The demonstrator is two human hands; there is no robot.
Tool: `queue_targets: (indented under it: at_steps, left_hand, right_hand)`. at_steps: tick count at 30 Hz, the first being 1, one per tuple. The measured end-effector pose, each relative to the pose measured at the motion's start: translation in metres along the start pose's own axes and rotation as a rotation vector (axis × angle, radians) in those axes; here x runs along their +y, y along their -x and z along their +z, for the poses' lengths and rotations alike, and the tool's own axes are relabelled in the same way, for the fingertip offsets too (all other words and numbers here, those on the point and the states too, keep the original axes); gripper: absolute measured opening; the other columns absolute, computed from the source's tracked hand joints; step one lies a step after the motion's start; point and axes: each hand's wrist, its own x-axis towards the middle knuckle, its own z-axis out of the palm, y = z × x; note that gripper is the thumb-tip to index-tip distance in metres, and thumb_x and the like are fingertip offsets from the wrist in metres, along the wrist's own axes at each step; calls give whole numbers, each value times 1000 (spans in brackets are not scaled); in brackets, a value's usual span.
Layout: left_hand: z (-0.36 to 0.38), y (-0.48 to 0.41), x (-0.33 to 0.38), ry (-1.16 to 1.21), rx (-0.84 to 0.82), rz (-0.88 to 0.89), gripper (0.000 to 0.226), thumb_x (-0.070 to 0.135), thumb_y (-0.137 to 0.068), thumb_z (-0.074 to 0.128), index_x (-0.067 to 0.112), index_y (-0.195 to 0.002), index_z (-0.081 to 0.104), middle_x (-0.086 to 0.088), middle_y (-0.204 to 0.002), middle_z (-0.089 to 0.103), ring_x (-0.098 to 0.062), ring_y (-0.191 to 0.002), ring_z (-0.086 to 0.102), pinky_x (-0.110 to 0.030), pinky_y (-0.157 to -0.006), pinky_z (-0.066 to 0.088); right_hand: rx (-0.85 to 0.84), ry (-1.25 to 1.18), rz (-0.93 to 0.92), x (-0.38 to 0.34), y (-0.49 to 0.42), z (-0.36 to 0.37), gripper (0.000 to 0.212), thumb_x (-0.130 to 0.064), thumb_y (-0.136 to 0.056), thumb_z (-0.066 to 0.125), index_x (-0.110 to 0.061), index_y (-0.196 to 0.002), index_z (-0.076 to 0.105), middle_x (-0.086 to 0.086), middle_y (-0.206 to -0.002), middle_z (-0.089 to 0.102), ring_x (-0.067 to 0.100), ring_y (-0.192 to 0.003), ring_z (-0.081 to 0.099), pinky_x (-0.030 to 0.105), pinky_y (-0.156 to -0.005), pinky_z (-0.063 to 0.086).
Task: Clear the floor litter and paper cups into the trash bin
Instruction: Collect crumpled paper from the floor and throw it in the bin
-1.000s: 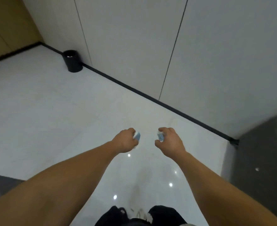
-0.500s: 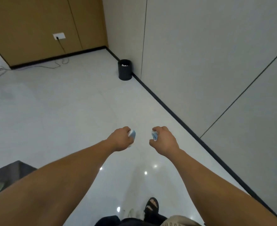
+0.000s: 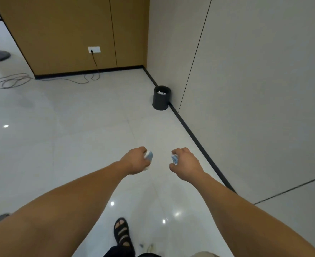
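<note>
Blue-white paper cup [image 3: 149, 156] clutched in left hand [image 3: 134, 161], crumpled litter [image 3: 174, 159] pinched in right hand [image 3: 187, 164], held forward for the black trash bin [image 3: 161, 102].

The left hand [image 3: 134, 161] and right hand [image 3: 187, 164] are bare, with a black strappy sandal [image 3: 122, 234] and dark trouser leg [image 3: 116, 252].

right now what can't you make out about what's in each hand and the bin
Head view only:
- White-and-blue item in the left hand: curled fingers cover most; cup or wrapper, cannot tell.
- Crumpled piece in the right hand: mostly hidden in the fist.
- Trash bin: white scraps inside too small; walls hide fill level.
</note>
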Motion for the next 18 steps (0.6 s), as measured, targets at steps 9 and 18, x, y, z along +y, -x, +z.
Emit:
queue_targets:
  at_steps: [9, 18]
  left_hand:
    - [-109, -137, -17, 19, 23, 3, 48, 26, -88, 57, 18, -134, 45, -8, -123, 56, -24, -97, 57, -29, -70, 48]
    - [-169, -286, -8, 16, 23, -46, 43, 25, -90, 56, 16, -131, 47, -9, -120, 56, -24, -95, 57, -29, -70, 48]
  right_hand:
    - [15, -16, 18, -56, -155, -20, 52, -30, -87, 61, -21, -137, 48, 2, -135, 45, 22, -111, 55, 28, -86, 45]
    - [1, -29, -17, -61, -335, -51, 51, -29, -88, 60, -20, -137, 48, 3, -134, 44, 23, -111, 54, 30, -86, 47]
